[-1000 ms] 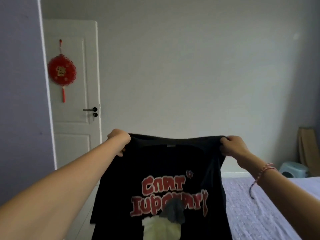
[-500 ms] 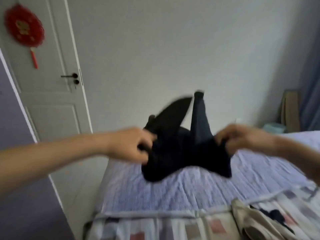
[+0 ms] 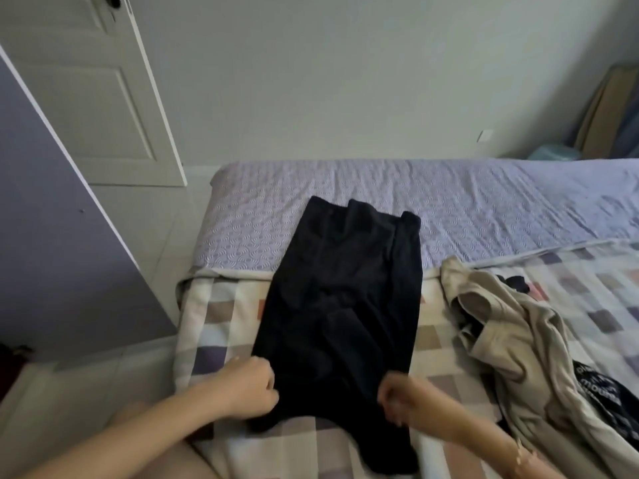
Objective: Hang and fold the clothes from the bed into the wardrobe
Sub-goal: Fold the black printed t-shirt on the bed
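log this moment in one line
black shirt flat on bed | left hand grips shirt | right hand grips shirt | beige garment beside it

Dim, flat, cool daylight; shadows soft and faint. Slightly soft focus throughout. Motion blur on right hand (image 3: 397, 397), lower middle; left hand (image 3: 250, 388) sharper. Folds of black shirt (image 3: 340, 299) nearly lost in darkness. Wide-angle lean on door (image 3: 86, 88), upper left.

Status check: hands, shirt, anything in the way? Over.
Left hand and right hand grip shirt at near end. Shirt spread on bed. Beige heap right, apart.
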